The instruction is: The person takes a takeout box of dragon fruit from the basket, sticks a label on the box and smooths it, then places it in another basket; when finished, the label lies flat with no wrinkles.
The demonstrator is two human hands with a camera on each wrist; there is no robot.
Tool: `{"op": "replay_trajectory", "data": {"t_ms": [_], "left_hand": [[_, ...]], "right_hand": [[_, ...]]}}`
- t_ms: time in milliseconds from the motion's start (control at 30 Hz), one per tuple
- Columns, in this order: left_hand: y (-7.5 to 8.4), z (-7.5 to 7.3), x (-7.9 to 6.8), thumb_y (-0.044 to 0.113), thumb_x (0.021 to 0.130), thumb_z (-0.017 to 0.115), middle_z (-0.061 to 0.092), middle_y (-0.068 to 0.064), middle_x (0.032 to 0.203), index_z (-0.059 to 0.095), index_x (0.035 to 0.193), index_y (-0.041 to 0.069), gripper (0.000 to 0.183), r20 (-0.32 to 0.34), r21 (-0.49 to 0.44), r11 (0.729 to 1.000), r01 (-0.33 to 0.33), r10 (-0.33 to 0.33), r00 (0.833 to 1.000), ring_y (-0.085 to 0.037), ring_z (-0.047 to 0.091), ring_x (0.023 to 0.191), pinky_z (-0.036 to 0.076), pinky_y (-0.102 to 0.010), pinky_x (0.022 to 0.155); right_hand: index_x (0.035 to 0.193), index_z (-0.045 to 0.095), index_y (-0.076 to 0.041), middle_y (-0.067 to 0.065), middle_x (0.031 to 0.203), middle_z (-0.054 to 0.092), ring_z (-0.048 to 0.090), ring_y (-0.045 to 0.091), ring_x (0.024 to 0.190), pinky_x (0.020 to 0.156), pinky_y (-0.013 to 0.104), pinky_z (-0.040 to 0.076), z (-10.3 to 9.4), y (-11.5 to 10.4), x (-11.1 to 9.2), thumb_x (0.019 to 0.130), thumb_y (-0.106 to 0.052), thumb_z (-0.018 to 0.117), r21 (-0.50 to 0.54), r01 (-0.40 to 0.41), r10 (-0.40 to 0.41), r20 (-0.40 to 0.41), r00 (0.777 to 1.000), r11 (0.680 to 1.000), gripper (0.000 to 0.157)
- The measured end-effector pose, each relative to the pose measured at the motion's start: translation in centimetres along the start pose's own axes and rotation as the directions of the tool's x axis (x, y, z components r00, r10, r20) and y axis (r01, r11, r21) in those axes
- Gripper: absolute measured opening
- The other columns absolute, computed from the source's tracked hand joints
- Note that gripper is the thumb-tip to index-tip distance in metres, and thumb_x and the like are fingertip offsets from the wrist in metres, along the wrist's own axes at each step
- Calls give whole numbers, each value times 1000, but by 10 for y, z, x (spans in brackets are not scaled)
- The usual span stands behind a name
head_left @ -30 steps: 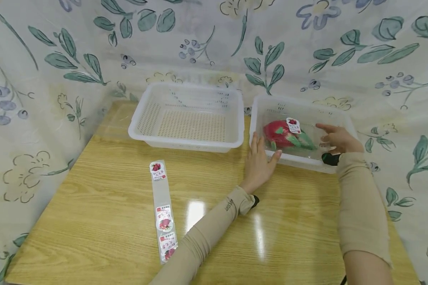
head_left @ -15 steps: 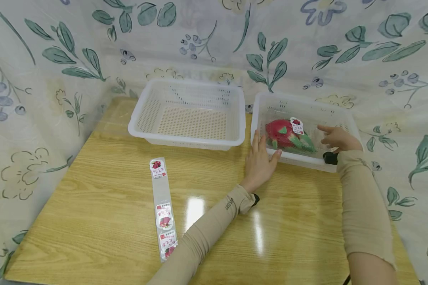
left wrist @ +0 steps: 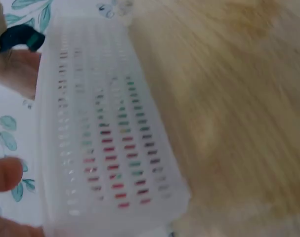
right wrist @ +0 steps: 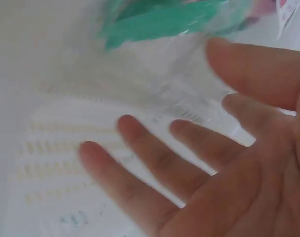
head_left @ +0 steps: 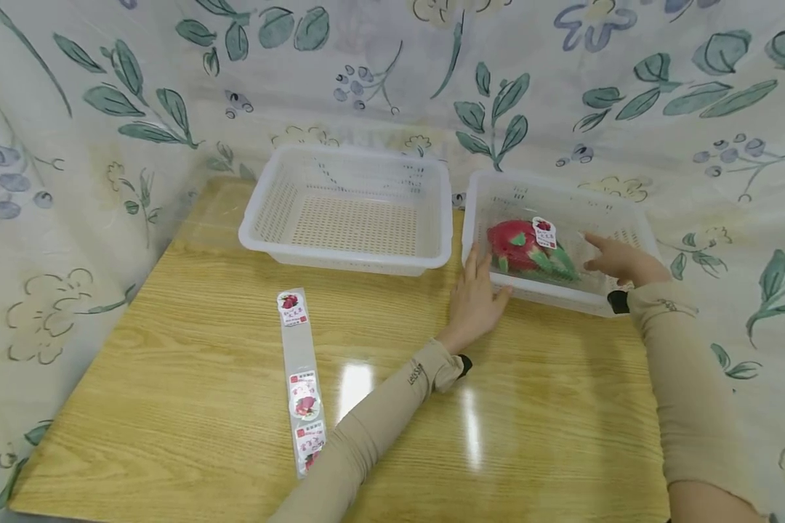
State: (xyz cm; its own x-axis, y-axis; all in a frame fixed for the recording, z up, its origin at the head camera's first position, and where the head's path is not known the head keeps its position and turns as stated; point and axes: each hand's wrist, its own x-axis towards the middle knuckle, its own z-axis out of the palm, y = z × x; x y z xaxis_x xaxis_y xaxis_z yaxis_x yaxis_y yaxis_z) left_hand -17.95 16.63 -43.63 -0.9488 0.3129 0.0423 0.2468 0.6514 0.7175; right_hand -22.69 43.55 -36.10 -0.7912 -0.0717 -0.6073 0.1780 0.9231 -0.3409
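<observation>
A red and green dragon fruit (head_left: 512,245) in a clear plastic bag (right wrist: 159,79) lies in the right white basket (head_left: 562,292). On the bag, near the fruit's leafy end, is a white label sticker (head_left: 544,232). My left hand (head_left: 474,303) rests at the basket's front left corner, fingers extended. My right hand (head_left: 628,261) is over the basket's right side, beside the bag. In the right wrist view its fingers are spread and hold nothing. The left wrist view shows the basket's slotted wall (left wrist: 110,148), with red and green showing through.
A second white basket (head_left: 349,260), with nothing in it, stands to the left. A strip of dragon fruit stickers (head_left: 297,352) lies on the wooden table (head_left: 170,363). Floral cloth (head_left: 379,43) hangs behind the table and at its sides.
My right hand has shifted slightly to the right, away from the bag, and its forearm has swung outward. The left hand stays at the basket's corner. The bagged fruit lies a little further right than before.
</observation>
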Motion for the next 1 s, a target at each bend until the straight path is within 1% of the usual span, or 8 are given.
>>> {"op": "replay_trajectory", "data": {"t_ms": [100, 200, 300, 433, 567, 733, 900, 1000], "left_hand": [[-6, -12, -2, 40, 98, 53, 1, -10, 165, 30, 151, 4, 68, 97, 3, 999, -41, 41, 994, -23, 63, 106, 54, -35, 89], [-10, -28, -6, 41, 98, 52, -1, -12, 164, 27, 152, 5, 69, 207, 18, 997, -73, 68, 976, -19, 66, 87, 56, -29, 73], [-9, -44, -10, 43, 98, 52, -1, -14, 164, 24, 154, 7, 72, 295, 81, 991, -107, 79, 952, -27, 63, 114, 57, -33, 80], [-10, -69, -25, 47, 97, 52, 5, -17, 164, 25, 154, 10, 73, 381, 189, 967, -172, 89, 920, -33, 43, 137, 54, -38, 92], [-22, -97, -48, 47, 97, 52, 18, -16, 162, 30, 152, 12, 68, 399, 246, 941, -233, 121, 909, -35, 38, 141, 39, -49, 110], [-48, -130, -73, 46, 96, 55, 27, -15, 159, 37, 149, 13, 65, 279, 359, 886, -295, 200, 939, -38, 26, 146, 23, -57, 117], [-74, -159, -102, 63, 89, 54, 25, -13, 160, 38, 149, 17, 76, 81, 627, 743, -235, 238, 968, -37, 18, 149, 16, -59, 118], [-90, -172, -120, 69, 84, 55, 24, -11, 161, 37, 149, 21, 83, -26, 696, 697, -173, 265, 964, -36, 17, 150, 16, -60, 118]], "right_hand": [[152, 1, 5, 42, 149, 12, 29, 60, 130, 97, 65, 40, 6, -1, -4, 101, -22, 44, -114, 30, -37, -64, 997, 993, 72], [151, 8, 7, 44, 148, 11, 13, 63, 134, 107, 72, 18, 13, -8, -9, 101, -22, 45, -195, 45, -71, -128, 989, 980, 69], [151, 13, 8, 45, 149, 9, 16, 64, 133, 105, 72, 21, 20, -21, -17, 101, -19, 46, -267, 58, -112, -190, 975, 962, 66], [151, 22, 4, 41, 150, 17, 27, 65, 127, 101, 71, 28, 35, -41, -40, 101, -23, 49, -373, 94, -218, -306, 927, 923, 63], [149, 32, -3, 33, 151, 29, 33, 59, 128, 103, 68, 30, 70, -53, -68, 99, -35, 53, -441, 131, -349, -459, 817, 888, 63], [151, 34, -17, 22, 154, 34, 31, 48, 136, 105, 67, 27, 124, -55, -97, 95, -51, 54, -479, 126, -434, -614, 660, 869, 69], [150, 37, -18, 21, 155, 33, 29, 48, 138, 106, 69, 24, 165, -50, -112, 92, -74, 26, -491, 140, -486, -705, 517, 860, 81], [151, 34, -18, 22, 155, 31, 27, 50, 138, 109, 69, 20, 183, -49, -117, 90, -78, 16, -507, 137, -509, -733, 451, 851, 87]]}}
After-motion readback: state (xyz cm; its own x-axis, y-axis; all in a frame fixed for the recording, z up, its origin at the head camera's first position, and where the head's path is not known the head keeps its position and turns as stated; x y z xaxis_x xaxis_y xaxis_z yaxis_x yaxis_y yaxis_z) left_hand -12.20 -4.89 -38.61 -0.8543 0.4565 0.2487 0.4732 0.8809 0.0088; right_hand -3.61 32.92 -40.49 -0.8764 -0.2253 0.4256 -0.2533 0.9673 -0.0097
